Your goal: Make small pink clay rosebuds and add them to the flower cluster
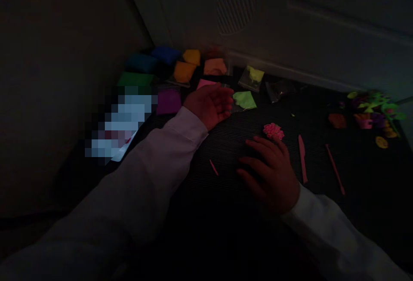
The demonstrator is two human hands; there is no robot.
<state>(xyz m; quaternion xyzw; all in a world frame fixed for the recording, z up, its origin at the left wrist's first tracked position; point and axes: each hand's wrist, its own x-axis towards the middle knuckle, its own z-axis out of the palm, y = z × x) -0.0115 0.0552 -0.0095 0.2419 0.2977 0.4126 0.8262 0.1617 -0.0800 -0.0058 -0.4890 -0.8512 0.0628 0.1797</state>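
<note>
My left hand (210, 105) is turned palm up with loosely bent fingers, and nothing shows in it. Its fingertips lie beside a packet of light green clay (245, 100), with a pink packet (205, 84) just behind the hand. Palm down over the dark table, my right hand (270, 173) has its fingers apart and holds nothing. A small ruffled pink clay piece (273, 131) lies right at its fingertips; touching or not, I cannot tell. Between the hands is a thin pink stick (213, 167). To the right lie a pink plastic clay knife (302, 159) and a slim pink tool (334, 169).
Clay packets in several colours, among them purple (168, 101), orange (184, 72) and blue (166, 54), line the back. A lit phone-like screen (124, 121) is at left. Small clay figures (377, 115) stand far right. A panel with a heart relief (235, 10) rises behind. Light is dim.
</note>
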